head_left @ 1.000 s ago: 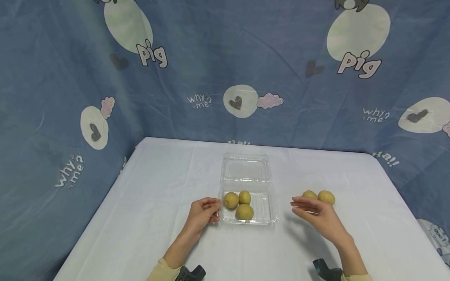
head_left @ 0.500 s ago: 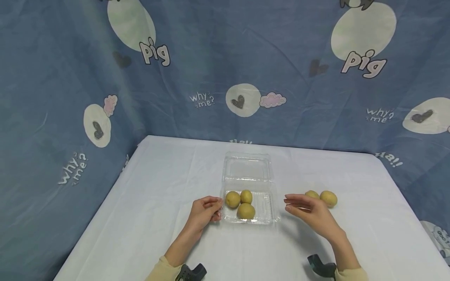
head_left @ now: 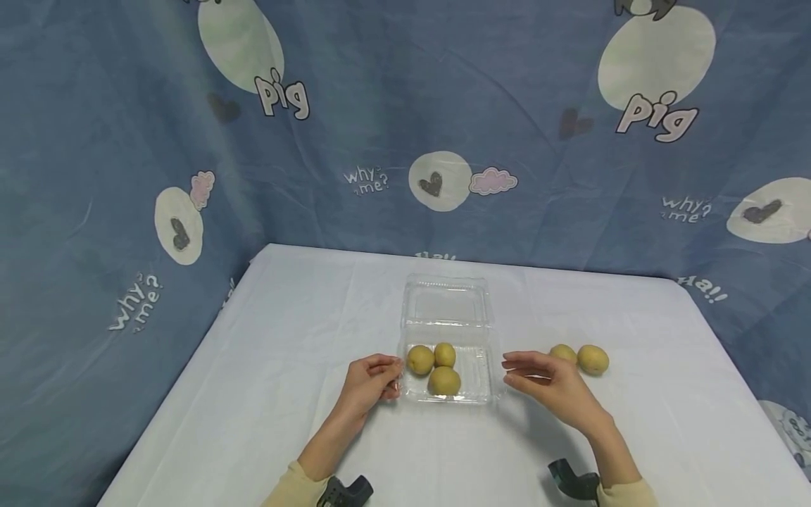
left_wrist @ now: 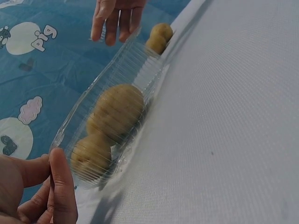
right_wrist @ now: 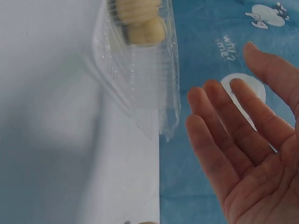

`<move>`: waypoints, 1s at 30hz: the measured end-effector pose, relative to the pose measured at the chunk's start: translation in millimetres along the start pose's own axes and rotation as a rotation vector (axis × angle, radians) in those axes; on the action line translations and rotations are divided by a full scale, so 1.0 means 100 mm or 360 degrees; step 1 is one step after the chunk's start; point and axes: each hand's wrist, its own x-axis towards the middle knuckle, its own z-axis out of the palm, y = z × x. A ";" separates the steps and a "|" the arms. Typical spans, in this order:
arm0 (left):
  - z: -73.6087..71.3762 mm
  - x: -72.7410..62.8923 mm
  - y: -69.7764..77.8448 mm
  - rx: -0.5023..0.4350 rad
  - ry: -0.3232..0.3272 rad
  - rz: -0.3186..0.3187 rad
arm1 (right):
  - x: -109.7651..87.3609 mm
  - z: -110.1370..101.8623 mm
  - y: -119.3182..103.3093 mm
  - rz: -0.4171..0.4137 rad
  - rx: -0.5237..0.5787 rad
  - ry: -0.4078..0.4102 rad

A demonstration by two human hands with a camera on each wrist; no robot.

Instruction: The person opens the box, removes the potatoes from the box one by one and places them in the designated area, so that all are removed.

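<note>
The left hand [head_left: 369, 382] pinches the clear rectangular plastic container [head_left: 474, 373], seemingly to steady it; the right hand [head_left: 553, 387] hovers beside, relaxed, empty.

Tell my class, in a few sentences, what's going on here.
A person's left hand pinches the left edge of an open, clear plastic container. Three potatoes sit inside. The right hand, holding nothing, hovers near the container's right side. Two more potatoes lie outside, on the white tabletop.
</note>
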 end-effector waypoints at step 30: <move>0.00 0.01 0.00 -0.0009 0.0001 0.0001 | 0.23 0.28 -0.09 -0.0093 -0.0166 -0.0175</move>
